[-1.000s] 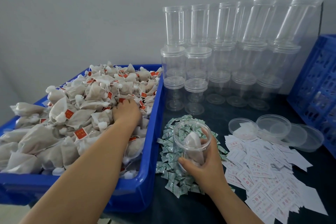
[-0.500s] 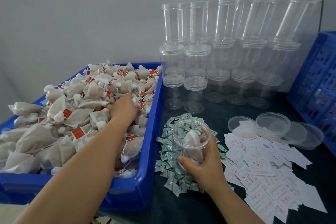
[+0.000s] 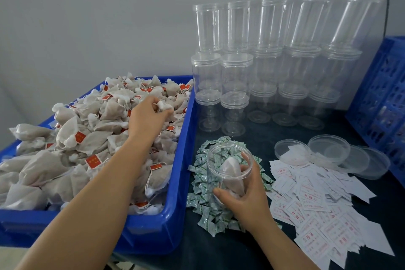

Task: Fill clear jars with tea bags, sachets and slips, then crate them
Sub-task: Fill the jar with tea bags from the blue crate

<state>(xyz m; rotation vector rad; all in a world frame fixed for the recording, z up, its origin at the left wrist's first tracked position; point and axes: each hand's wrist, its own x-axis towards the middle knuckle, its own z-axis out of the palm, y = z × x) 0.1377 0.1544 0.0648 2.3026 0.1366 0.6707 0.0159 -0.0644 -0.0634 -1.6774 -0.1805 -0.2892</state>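
Observation:
A blue bin (image 3: 179,186) at the left is heaped with tea bags (image 3: 72,144) carrying red tags. My left hand (image 3: 149,118) reaches over the heap and pinches the white top of one tea bag (image 3: 164,106), lifted slightly. My right hand (image 3: 245,199) grips an open clear jar (image 3: 228,166), tilted toward me over a pile of green-and-white sachets (image 3: 203,210). One tea bag lies inside that jar. White slips with red print (image 3: 317,204) are spread at the right.
Stacks of empty clear jars (image 3: 263,68) stand at the back against the wall. Several loose clear lids (image 3: 328,149) lie behind the slips. A blue crate (image 3: 381,103) stands at the right edge. The tabletop is dark.
My left hand has moved up and to the right out of the heap, raising a tea bag by its top. The right hand and jar stay nearly in place.

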